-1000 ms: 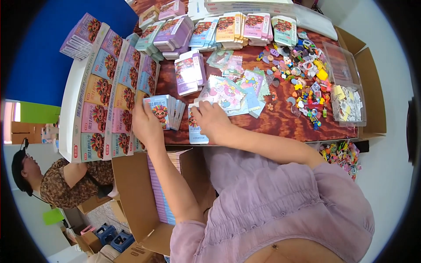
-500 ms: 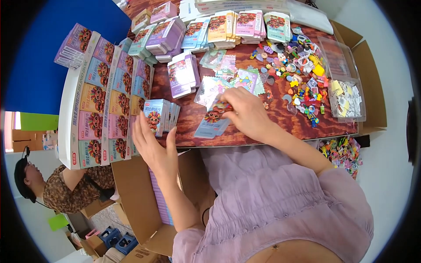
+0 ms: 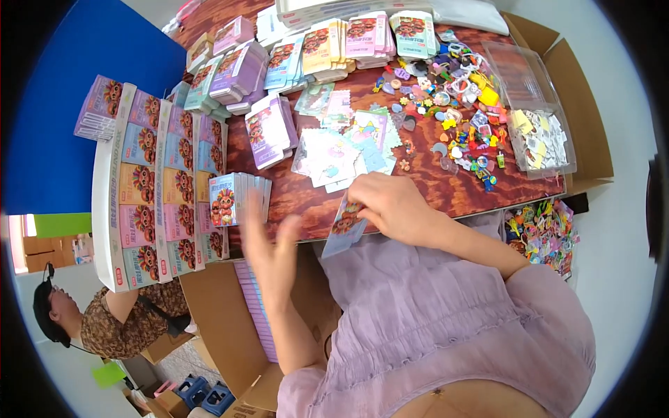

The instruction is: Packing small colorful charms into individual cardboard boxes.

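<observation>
My right hand (image 3: 403,209) pinches a flat, light-blue printed carton (image 3: 341,238) by its upper end, at the front edge of the table (image 3: 446,188). My left hand (image 3: 270,254) is raised with thumb and fingers apart, smeared by motion, holding nothing. Just beyond it stands a short row of small blue boxes (image 3: 224,202). Past my right hand lie loose pastel cards and stickers (image 3: 324,155), overlapping one another. A stack of flat purple cartons (image 3: 267,134) rests to their left.
Display trays of boxes (image 3: 146,181) stand at the left. Flat carton stacks (image 3: 322,43) line the back. Small charms (image 3: 463,104) are spread at right beside a clear plastic box (image 3: 540,143). An open cardboard box (image 3: 223,313) sits below the table edge; another person (image 3: 115,317) is at far left.
My right hand has drawn the blue carton toward me, to the table edge. My left hand has moved away from the small blue boxes. The whole view has shifted slightly.
</observation>
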Demonstrator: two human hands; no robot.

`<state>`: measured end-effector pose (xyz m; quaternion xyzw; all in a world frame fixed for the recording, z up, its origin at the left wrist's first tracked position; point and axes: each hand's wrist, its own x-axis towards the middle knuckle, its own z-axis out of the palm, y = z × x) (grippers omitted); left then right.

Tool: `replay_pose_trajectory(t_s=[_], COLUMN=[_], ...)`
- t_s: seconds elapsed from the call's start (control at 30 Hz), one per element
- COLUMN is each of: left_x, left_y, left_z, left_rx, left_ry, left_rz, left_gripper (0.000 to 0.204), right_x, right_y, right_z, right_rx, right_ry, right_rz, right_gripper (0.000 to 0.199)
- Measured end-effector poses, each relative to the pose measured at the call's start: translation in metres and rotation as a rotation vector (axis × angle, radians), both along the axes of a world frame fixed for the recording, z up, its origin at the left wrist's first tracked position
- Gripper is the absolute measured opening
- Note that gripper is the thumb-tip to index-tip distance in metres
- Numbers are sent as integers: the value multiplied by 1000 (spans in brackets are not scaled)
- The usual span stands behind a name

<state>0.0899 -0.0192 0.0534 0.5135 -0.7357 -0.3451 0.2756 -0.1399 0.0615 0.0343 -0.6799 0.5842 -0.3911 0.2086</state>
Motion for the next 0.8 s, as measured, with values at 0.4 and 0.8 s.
replay_pose_trajectory(t_s=[0.4, 0.8], left_x=[-58, -83], left_y=[42, 54], left_z=[-67, -75], left_rx=[935, 899], left_ry=[742, 899], left_rz=[-311, -177], left_gripper=[50, 46], right_x=[-21, -35], right_y=[-1, 8], right_z=[24, -1], right_rx=[-87, 63], right_ry=[-302, -497], right_rz=[169, 74], right_gripper=[17, 18])
